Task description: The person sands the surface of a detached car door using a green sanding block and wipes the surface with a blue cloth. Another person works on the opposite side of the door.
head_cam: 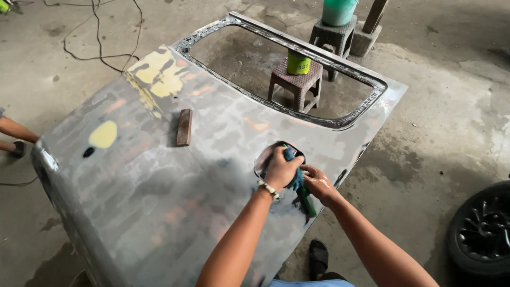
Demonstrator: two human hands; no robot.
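Note:
A bare grey car door panel (pixel 159 180) lies flat, with yellow filler patches and an empty window opening at the far end. My left hand (pixel 281 169) presses a blue-green rag (pixel 295 178) into the door's handle recess (pixel 264 158). My right hand (pixel 317 183) rests on the panel just right of it, with its fingers on the rag's trailing end. A brown sanding block (pixel 184 127) lies loose on the panel, to the left of both hands.
Through the window opening a small brown stool (pixel 295 83) carries a green can (pixel 298 64). A grey stool with a teal bucket (pixel 337 11) stands behind it. A black tyre (pixel 482 228) is at the right. Another person's arm (pixel 16 130) reaches in at the left. Cables cross the concrete floor.

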